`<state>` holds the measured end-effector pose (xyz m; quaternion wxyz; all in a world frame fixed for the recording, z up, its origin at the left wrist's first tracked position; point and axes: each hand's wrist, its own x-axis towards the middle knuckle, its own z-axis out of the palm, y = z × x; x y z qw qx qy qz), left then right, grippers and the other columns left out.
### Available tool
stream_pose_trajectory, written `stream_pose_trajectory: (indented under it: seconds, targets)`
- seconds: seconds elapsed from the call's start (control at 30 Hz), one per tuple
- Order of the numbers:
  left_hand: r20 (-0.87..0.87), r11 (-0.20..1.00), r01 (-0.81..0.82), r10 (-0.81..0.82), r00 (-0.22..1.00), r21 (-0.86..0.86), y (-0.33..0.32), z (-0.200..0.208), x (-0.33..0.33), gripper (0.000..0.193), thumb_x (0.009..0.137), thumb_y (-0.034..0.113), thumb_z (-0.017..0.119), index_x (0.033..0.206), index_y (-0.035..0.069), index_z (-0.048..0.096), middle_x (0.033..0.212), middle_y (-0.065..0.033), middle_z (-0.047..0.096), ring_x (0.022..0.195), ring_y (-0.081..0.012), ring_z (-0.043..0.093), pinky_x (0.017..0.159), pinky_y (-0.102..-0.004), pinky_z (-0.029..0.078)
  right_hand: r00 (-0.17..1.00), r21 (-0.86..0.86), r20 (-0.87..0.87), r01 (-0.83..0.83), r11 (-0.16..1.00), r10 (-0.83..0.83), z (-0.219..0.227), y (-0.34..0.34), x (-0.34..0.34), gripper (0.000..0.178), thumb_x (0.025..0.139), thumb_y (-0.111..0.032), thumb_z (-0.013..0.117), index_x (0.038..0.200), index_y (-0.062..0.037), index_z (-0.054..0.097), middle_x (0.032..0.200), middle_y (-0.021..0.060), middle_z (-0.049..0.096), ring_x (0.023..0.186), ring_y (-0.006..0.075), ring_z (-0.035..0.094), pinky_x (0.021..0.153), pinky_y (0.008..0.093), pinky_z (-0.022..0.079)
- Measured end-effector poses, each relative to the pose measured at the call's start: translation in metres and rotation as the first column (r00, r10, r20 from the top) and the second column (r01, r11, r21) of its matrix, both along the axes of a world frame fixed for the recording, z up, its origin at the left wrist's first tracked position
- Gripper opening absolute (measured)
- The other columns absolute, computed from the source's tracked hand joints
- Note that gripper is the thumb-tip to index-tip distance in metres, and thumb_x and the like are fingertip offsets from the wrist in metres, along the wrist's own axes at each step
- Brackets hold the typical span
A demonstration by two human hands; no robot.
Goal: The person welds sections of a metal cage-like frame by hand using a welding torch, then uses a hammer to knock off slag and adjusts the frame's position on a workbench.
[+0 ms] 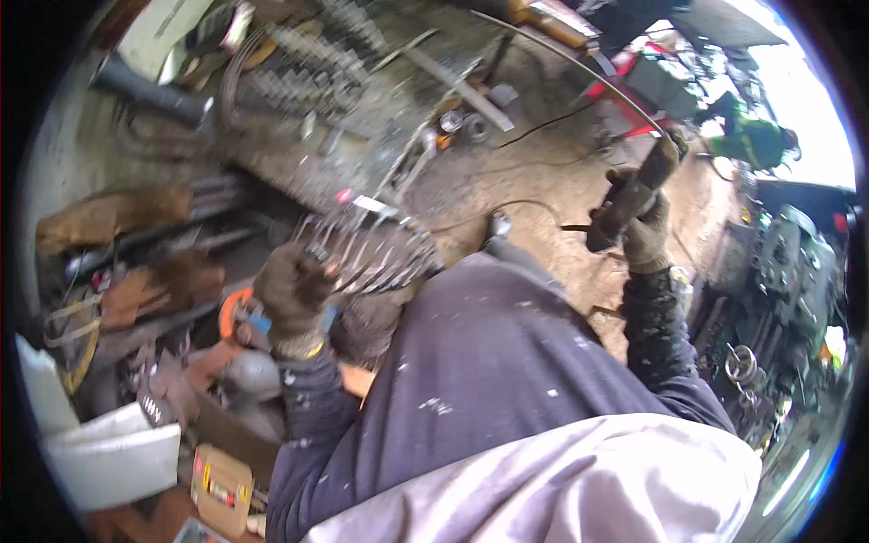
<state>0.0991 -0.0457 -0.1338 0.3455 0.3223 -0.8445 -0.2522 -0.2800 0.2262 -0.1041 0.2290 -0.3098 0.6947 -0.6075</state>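
Note:
My right hand, in a dark work glove, is closed round a dark, thick cylindrical tool held up at the right. A long thin curved rod or cable meets the tool's upper end; a short dark piece sticks out of its lower left. My left hand, also gloved, has its fingers curled at the left end of a row of curved metal bars. A bare fingertip seems to show through the glove. Whether it grips the bars or something small is hidden.
A metal-topped bench with scattered metal parts lies ahead. An orange-rimmed disc is beside my left hand. A white box and a cardboard box stand lower left. Green machinery is at right; a person in green is beyond.

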Motion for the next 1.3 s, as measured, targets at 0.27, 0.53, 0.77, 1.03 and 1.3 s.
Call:
stream_pose_trajectory:
  seconds: [0.27,0.53,0.77,1.03,1.3]
  targets:
    - [-0.018,0.982,-0.158,0.161,0.987,0.101,0.006,-0.009,-0.018,0.058,0.078,0.061,0.072,0.073,0.006,0.055,0.058,-0.0021,0.051,0.056,-0.0131,0.047,0.053,-0.0309,0.041,0.891,-0.41,0.073,0.437,0.801,-0.449,0.07,-0.041,-0.138,0.028,0.087,-0.015,0.06,0.111,-0.0021,0.056,0.094,0.0051,0.061,0.081,0.0141,0.061,0.069,0.0315,0.052]
    - [0.247,0.947,-0.308,0.278,0.928,0.089,0.013,-0.016,-0.051,0.058,0.083,0.057,0.068,0.07,0.004,0.048,0.058,-0.0039,0.043,0.056,-0.0153,0.04,0.054,-0.034,0.036,0.614,-0.287,-0.343,0.652,0.702,-0.711,0.058,-0.119,-0.366,0.035,0.091,-0.029,0.06,0.115,-0.0036,0.06,0.089,0.0109,0.066,0.081,0.0218,0.064,0.074,0.033,0.052]
    - [0.469,0.897,-0.439,0.413,0.781,-0.059,0.028,-0.014,-0.089,0.053,0.087,0.053,0.063,0.092,0.0,0.059,0.085,-0.0175,0.059,0.08,-0.0339,0.055,0.071,-0.0413,0.044,0.506,-0.275,-0.266,0.776,0.567,-0.821,0.04,-0.236,-0.457,0.066,0.078,-0.045,0.074,0.119,0.0031,0.058,0.104,0.0179,0.069,0.092,0.0254,0.066,0.086,0.0351,0.05]
    - [0.368,0.853,-0.518,0.5,0.784,-0.056,0.077,0.013,-0.122,0.049,0.087,0.039,0.069,0.106,-0.005,0.061,0.088,-0.0187,0.064,0.08,-0.0313,0.061,0.073,-0.0431,0.048,0.724,-0.19,-0.276,0.604,0.774,-0.633,-0.02,-0.307,-0.424,0.055,0.076,-0.042,0.075,0.108,0.0027,0.064,0.098,0.0145,0.07,0.085,0.0249,0.066,0.082,0.0329,0.05]
    - [0.301,0.773,-0.633,0.593,0.747,0.046,0.081,0.0,-0.119,0.044,0.081,0.045,0.074,0.078,0.005,0.055,0.068,-0.0112,0.058,0.062,-0.0259,0.057,0.059,-0.0353,0.045,0.76,-0.09,-0.351,0.554,0.828,-0.546,-0.007,-0.302,-0.418,0.05,0.077,-0.038,0.074,0.105,0.0025,0.065,0.096,0.0133,0.07,0.084,0.024,0.066,0.081,0.032,0.05]
